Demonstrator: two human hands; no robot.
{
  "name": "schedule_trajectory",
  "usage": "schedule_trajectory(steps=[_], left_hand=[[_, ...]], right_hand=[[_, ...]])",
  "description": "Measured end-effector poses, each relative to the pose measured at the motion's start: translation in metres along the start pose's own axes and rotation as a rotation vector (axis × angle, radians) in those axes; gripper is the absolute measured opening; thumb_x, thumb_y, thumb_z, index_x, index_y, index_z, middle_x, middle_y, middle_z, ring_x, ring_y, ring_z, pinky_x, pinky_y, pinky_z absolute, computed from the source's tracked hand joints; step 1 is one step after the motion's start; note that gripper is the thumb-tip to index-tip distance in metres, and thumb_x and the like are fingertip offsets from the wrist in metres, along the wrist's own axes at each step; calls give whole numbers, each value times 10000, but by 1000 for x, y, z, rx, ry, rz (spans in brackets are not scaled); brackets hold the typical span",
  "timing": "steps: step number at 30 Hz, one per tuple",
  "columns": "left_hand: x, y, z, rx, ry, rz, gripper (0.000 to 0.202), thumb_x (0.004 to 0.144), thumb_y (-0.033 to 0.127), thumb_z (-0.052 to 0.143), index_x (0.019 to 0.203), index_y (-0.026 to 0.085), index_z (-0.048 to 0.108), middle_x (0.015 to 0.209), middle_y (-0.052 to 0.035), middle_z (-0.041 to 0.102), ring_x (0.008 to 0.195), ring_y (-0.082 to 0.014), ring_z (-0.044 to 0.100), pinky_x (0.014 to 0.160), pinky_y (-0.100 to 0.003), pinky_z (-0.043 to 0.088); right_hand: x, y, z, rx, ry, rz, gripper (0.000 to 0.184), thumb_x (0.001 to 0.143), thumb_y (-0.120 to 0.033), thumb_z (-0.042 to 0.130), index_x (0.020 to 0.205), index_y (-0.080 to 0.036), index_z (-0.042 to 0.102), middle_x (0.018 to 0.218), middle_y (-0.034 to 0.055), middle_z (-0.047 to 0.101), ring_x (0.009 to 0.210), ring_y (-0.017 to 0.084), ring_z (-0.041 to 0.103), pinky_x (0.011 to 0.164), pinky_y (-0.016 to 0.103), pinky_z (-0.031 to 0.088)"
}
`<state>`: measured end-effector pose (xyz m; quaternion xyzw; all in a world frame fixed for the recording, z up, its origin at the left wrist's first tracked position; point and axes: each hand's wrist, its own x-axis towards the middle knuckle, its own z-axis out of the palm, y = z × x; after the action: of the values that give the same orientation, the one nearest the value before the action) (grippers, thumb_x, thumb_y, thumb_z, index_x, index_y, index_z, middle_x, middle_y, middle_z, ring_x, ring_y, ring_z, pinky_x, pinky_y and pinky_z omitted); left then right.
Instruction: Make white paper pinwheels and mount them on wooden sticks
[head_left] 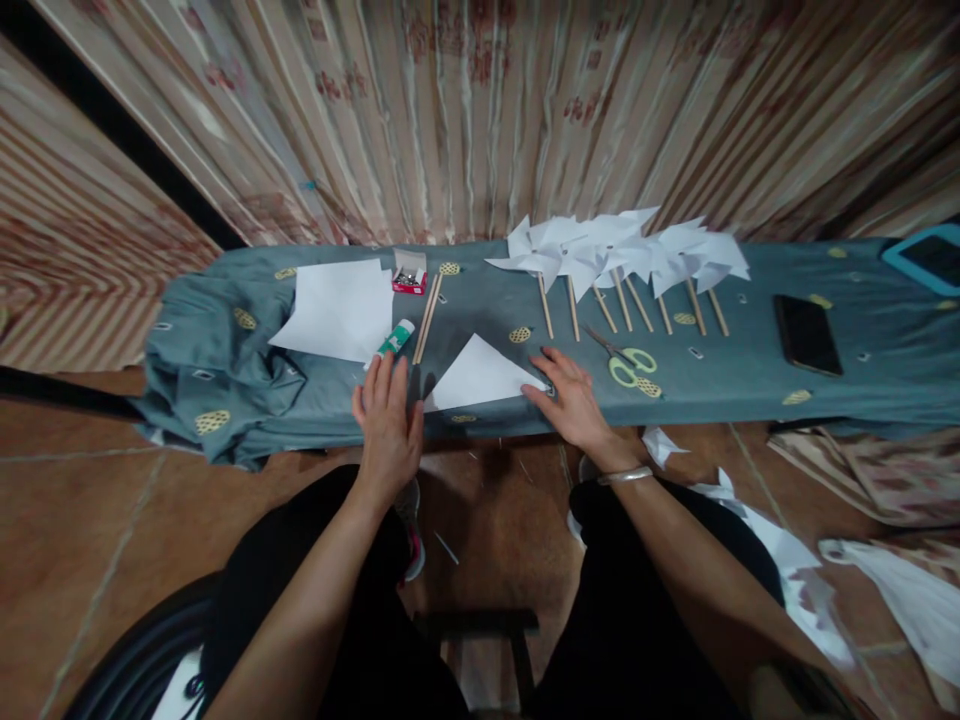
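Observation:
A triangular folded white paper (484, 378) lies near the front edge of the cloth-covered bench. My right hand (566, 398) rests at its right corner, thumb touching the paper, fingers apart. Left of the paper is my left hand (388, 425), its fingers stretched forward with their tips at the near end of a green and white glue stick (396, 338). Whether they touch the glue stick I cannot tell. Two wooden sticks (427, 318) lie side by side just beyond that hand. To the right of my right hand lie scissors (626, 362) with light green handles.
White sheets (341, 308) and an opened red box (409, 274) of small metal pieces lie at the left. Several white paper pinwheels (611, 250) on sticks line the back. A phone (808, 335) and a blue-edged device (930, 258) are at the right. Paper scraps (780, 545) litter the floor.

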<state>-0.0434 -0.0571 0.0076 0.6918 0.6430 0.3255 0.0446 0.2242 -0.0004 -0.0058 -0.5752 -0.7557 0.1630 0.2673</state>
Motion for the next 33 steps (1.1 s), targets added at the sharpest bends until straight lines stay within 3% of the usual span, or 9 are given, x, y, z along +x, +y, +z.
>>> schedule_trajectory(steps=[6,10,15,18,22,24,26,30,33], left_hand=[[11,-1,9,-208,16,-27,529,943,379,425,1448,228,380,1536,-128,370,1452,-265,257,1170,-500,184],[17,0,8,-401,-10,-87,543,921,458,467,1388,181,474,1460,-145,477,1375,-260,405,1155,-458,274],[26,9,7,-604,-172,-276,625,824,525,584,1309,131,570,1359,-163,578,1243,-298,549,1074,-450,397],[31,18,9,-746,-289,-319,655,733,546,677,1242,136,633,1243,-140,662,1123,-301,622,982,-413,469],[35,32,13,-821,-477,-353,495,681,553,705,940,135,764,797,-62,748,742,-222,666,687,-306,512],[36,38,15,-856,-525,-420,444,625,530,745,823,133,773,619,-26,693,579,-168,595,566,-269,458],[37,43,17,-918,-503,-481,408,556,476,797,790,142,772,595,0,673,545,-134,553,545,-249,426],[42,52,21,-1035,-339,-606,395,487,429,840,750,145,761,619,11,677,559,-116,541,560,-243,426],[46,61,23,-1140,-228,-687,400,458,423,857,716,141,742,670,-17,703,608,-140,582,593,-265,461]], right_hand=[[5,-1,2,304,25,25,169,788,-299,629,922,-217,690,1380,128,554,1283,291,513,1079,491,346],[4,-3,-3,451,64,60,122,776,-319,632,806,-211,680,1330,118,593,1226,281,565,1079,466,350],[2,-4,-18,510,91,42,114,784,-328,652,818,-226,690,1348,87,581,1268,262,533,1104,470,319],[1,-5,-28,525,131,22,110,787,-326,662,822,-228,698,1345,78,582,1276,258,528,1110,477,313],[-1,-2,-40,513,178,4,119,794,-343,667,817,-231,703,1350,69,583,1286,251,518,1117,475,315],[-3,6,-47,476,193,-4,138,801,-349,658,850,-230,709,1353,78,582,1288,250,517,1115,465,328],[-3,20,-54,394,222,11,201,817,-345,627,958,-225,707,1345,98,585,1280,254,523,1098,459,361],[-3,55,-68,20,315,147,355,874,-251,467,1166,-156,645,1314,170,596,1260,291,529,1068,478,393],[-2,70,-72,-267,188,236,385,873,-195,430,1184,-86,630,1219,233,642,1156,343,588,995,495,434]])
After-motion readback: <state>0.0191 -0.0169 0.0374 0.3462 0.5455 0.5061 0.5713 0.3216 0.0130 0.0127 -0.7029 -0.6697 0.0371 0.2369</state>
